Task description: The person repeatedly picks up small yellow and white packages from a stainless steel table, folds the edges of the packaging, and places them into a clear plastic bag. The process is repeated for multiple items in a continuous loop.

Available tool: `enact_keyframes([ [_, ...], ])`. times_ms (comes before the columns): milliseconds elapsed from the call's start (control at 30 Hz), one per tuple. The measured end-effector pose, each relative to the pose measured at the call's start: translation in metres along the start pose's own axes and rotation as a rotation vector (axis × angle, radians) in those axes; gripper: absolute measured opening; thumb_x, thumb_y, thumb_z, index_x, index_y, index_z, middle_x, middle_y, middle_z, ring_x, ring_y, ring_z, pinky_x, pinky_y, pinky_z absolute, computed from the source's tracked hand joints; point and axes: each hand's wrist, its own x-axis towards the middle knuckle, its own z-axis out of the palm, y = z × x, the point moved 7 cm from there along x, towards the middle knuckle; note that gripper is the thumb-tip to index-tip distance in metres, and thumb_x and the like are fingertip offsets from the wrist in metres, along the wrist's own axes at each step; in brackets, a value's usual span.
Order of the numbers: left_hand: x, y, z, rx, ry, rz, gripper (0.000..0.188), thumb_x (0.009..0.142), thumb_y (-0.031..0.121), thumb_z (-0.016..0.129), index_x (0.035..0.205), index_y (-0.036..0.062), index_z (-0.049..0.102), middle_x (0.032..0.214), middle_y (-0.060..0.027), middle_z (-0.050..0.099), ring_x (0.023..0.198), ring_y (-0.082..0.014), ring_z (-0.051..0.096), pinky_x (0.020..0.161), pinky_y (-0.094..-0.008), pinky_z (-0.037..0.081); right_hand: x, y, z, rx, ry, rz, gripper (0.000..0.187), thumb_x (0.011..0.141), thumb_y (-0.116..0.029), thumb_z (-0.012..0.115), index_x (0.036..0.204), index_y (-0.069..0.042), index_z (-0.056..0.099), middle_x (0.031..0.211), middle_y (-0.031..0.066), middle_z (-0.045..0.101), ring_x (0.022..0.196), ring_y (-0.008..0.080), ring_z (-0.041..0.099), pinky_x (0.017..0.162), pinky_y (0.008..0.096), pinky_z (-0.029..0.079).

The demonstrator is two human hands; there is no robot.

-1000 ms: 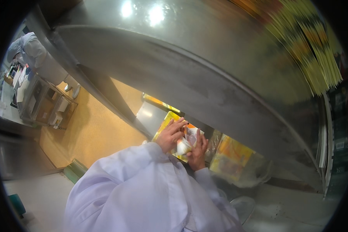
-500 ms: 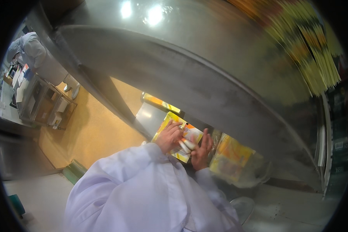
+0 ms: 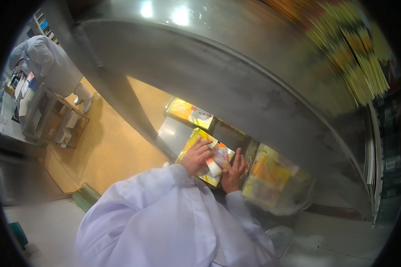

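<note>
Handling the yellow packets (image 3: 200,134) seems your step; left hand (image 3: 198,156) lies over them, right hand (image 3: 233,171) spreads wide, grips unclear; next likely needs careful pinching.

Steel counter (image 3: 254,40): broad, grey, its upper face reflecting two bright lights; slanting steel post (image 3: 116,95) at the left.
Packets (image 3: 363,62): yellow-green with orange, many, standing in blurred rows at upper right.
Boxes (image 3: 390,178): dark green, stacked at the right edge, one bearing a barcode.
Co-worker (image 3: 53,66): one, pale coat and blue-grey head covering, bent forward at far left; white shoes (image 3: 88,103).
Shelved stand (image 3: 49,118): beside the co-worker, loose papers (image 3: 24,104) on top.
Floor (image 3: 93,142): orange-tan.
Green object (image 3: 86,196): blocky, lower left, kind unclear.
Teal object (image 3: 18,235): rounded, near the lower-left rim.
</note>
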Motion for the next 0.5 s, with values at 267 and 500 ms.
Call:
enact_keyframes([
  [267,-0.002,-0.001,0.002,-0.023,-0.045,-0.021,0.027,0.065,0.005,0.071,0.089,0.0077,0.059,0.117,-0.0079,0.057,0.132,-0.0296,0.041,0.108,-0.0551,0.032,0.0,0.006,-0.009,-0.001,0.071,0.066,0.069,0.097,-0.057,0.011,0.134,-0.017,0.054,0.154,0.0197,0.018,0.135,0.0405,0.021,0.111,0.0506,0.01],
  [500,0.001,0.002,-0.003,0.021,0.081,0.052,0.026,0.065,0.006,0.073,0.087,0.0087,0.059,0.11,-0.0074,0.058,0.12,-0.0281,0.05,0.107,-0.0543,0.034,-0.004,-0.017,0.001,-0.081,0.02,-0.221,0.069,0.097,-0.057,0.013,0.13,-0.017,0.058,0.154,0.019,0.02,0.135,0.0413,0.023,0.111,0.0512,0.013],
])
